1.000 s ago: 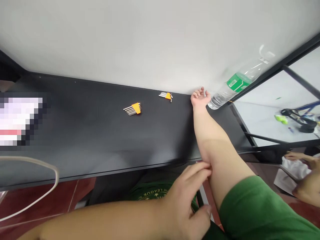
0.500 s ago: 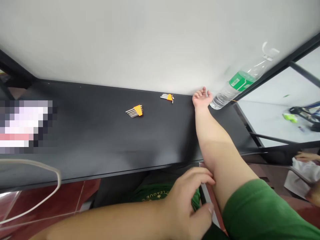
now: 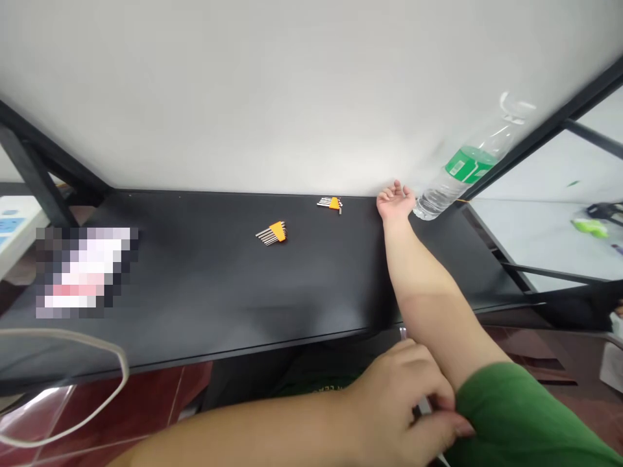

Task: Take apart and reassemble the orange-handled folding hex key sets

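Observation:
My right hand (image 3: 396, 201) rests palm up at the back of the black tabletop (image 3: 204, 279), fingers loosely curled and holding nothing. Just to its right stands a clear plastic bottle (image 3: 438, 188) with a green label. My left hand (image 3: 413, 395) is bent across my body at my right elbow, its thumb and fingers closed at the edge of the green sleeve (image 3: 516, 402). Two hex key sets lie left of my right hand: a smaller one (image 3: 335, 203) in an orange holder near the wall, and a larger one (image 3: 278, 231) further forward.
A pixelated flat object (image 3: 87, 272) lies on the table's left side. A pale cable (image 3: 121, 360) loops over the front edge at left. Black metal frames (image 3: 36, 168) border both ends, and a white wall (image 3: 243, 97) rises behind.
My left hand has moved right along my right arm to the sleeve, and its fingers have closed. The view has shifted slightly; my right hand stays beside the bottle.

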`<state>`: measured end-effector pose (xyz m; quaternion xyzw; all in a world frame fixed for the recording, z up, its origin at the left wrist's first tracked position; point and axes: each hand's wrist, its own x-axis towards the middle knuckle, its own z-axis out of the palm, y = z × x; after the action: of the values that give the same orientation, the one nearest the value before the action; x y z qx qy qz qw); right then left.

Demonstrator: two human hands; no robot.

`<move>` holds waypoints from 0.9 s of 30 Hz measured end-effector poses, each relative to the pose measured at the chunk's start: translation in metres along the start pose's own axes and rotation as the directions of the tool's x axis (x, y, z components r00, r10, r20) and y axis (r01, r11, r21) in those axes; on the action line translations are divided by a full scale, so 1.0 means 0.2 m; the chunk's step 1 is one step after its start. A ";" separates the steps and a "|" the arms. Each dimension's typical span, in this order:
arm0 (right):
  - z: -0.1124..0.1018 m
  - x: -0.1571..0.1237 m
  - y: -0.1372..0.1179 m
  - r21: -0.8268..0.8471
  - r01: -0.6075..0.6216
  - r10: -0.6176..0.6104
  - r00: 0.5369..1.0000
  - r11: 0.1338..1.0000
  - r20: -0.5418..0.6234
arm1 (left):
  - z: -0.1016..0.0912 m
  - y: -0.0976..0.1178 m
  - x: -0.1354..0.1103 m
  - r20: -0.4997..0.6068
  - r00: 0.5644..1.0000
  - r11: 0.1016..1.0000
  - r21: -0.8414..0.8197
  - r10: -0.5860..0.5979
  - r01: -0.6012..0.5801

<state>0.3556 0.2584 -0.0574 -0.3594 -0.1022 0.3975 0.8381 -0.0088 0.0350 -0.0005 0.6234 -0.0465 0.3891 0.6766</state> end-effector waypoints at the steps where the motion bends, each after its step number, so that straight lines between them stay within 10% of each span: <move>1: 0.00 -0.01 0.00 0.001 -0.003 0.003 1.000 1.000 -0.004 | -0.01 -0.01 0.00 0.013 1.000 0.999 0.046 -0.021 0.020; 7: 0.00 -0.07 0.01 -0.027 -0.010 0.010 1.000 1.000 -0.018 | -0.08 -0.15 0.10 -0.001 0.954 0.750 0.618 -0.299 0.236; 13: -0.01 -0.11 0.03 -0.056 -0.030 0.030 1.000 0.998 0.001 | -0.10 -0.18 0.16 0.020 0.877 0.631 0.702 -0.481 0.330; 20: 0.01 -0.11 0.04 -0.078 -0.035 0.034 0.999 0.996 -0.013 | 0.08 -0.17 -0.02 0.372 0.749 0.819 0.421 -0.548 0.390; 27: 0.05 -0.11 0.09 -0.213 -0.030 0.034 0.999 0.977 0.014 | -0.01 -0.18 0.02 0.044 0.617 0.602 -0.175 -0.786 0.779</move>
<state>0.3255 0.2552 -0.0591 -0.4449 -0.1457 0.4009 0.7875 0.0144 0.0411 -0.0287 0.5110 0.2091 0.0595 0.8317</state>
